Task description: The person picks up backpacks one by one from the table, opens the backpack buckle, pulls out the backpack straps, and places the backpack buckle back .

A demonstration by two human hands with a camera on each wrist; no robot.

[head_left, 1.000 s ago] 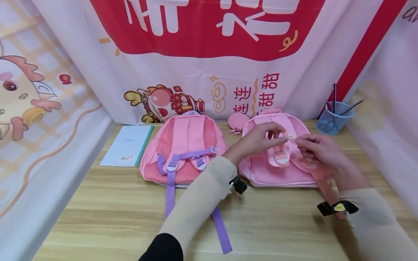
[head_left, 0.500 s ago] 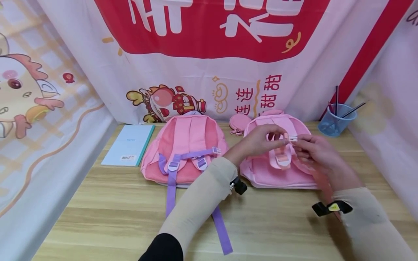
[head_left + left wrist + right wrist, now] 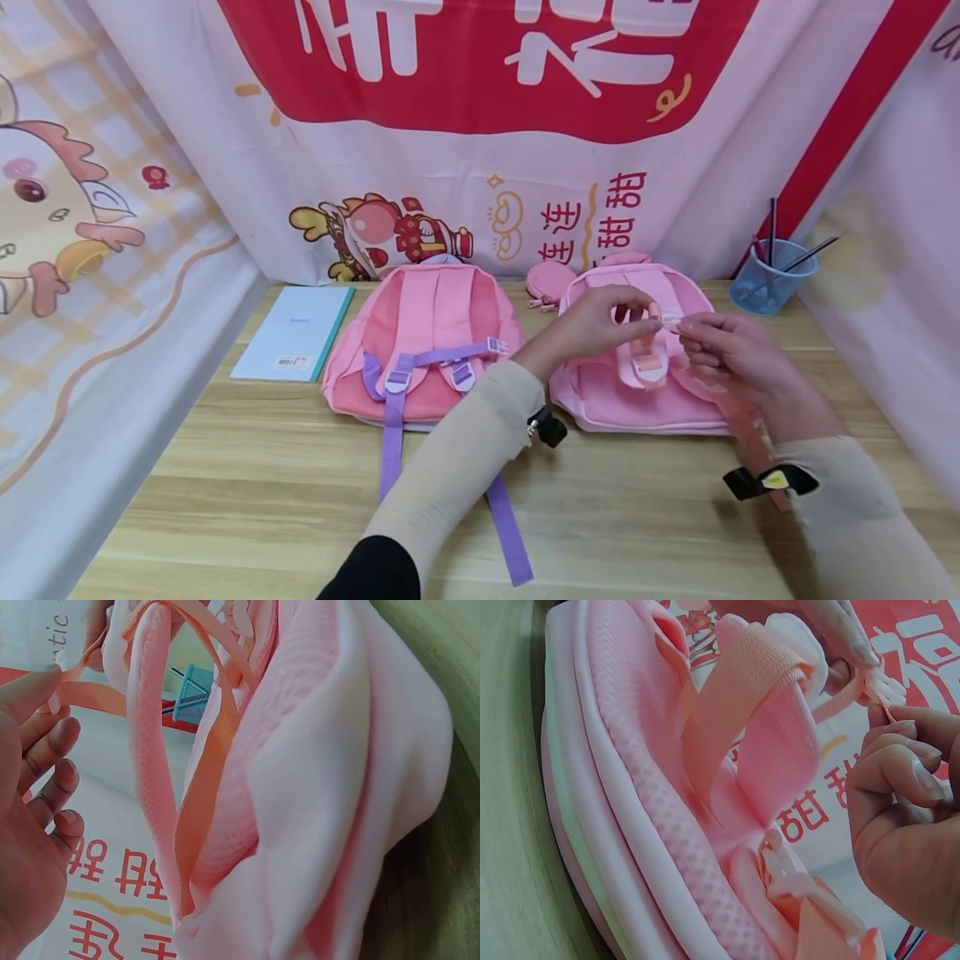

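In the head view a pink backpack [image 3: 611, 404] with orange webbing straps lies on the right, its shoulder straps facing up. Above it my left hand [image 3: 600, 321] pinches a small white buckle [image 3: 54, 701] on a strip of orange webbing [image 3: 94, 698], thumb against forefinger. Close by on the right, my right hand [image 3: 738, 350] pinches a thin orange strap end [image 3: 886, 711] at that buckle, its other fingers curled. A white strap adjuster [image 3: 649, 372] hangs below the hands on the shoulder strap. My fingers partly cover the buckle.
A second pink backpack [image 3: 420, 317] with purple straps lies to the left. Beyond it is a light blue notebook [image 3: 292, 333]. A round pink pouch [image 3: 550, 282] sits behind the right backpack. A blue pen cup [image 3: 774, 283] stands at the back right, before the printed curtain [image 3: 465, 158].
My right hand drew in toward the left hand by the middle frame, and now sits slightly back to the right. The left hand keeps its pinch nearly in place. The backpacks stay put.
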